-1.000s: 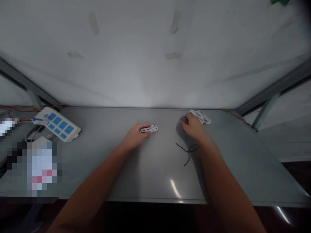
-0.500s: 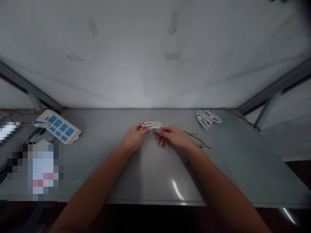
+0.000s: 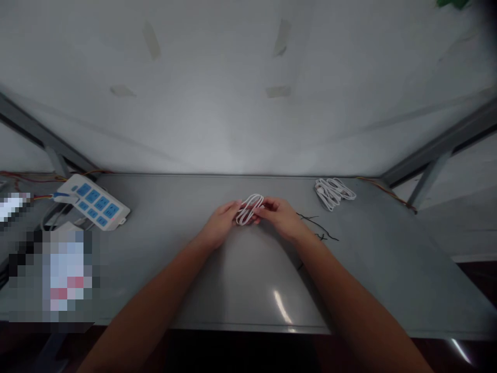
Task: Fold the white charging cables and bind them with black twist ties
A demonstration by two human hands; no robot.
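Observation:
A coiled white cable (image 3: 245,213) is held between both hands above the middle of the grey table, its loops tilted up to the right. My left hand (image 3: 221,224) grips the coil from the left side, fingers partly behind it. On the other side, my right hand (image 3: 278,216) pinches the loops between thumb and fingers. Several black twist ties (image 3: 319,226) lie on the tabletop just right of my right hand, some partly hidden by the forearm. Farther right, more coiled white cables (image 3: 334,192) rest near the back edge.
At the left stands a white power strip (image 3: 97,202) with blue sockets and a plug in it. A blurred-out item (image 3: 68,274) lies in front of it. The table (image 3: 248,290) meets a white wall (image 3: 217,103) with tape scraps, between metal frame bars.
The cable coil has turned from lying flat to a slanted position. My right hand, earlier beside the coil with fingers apart, has closed on it.

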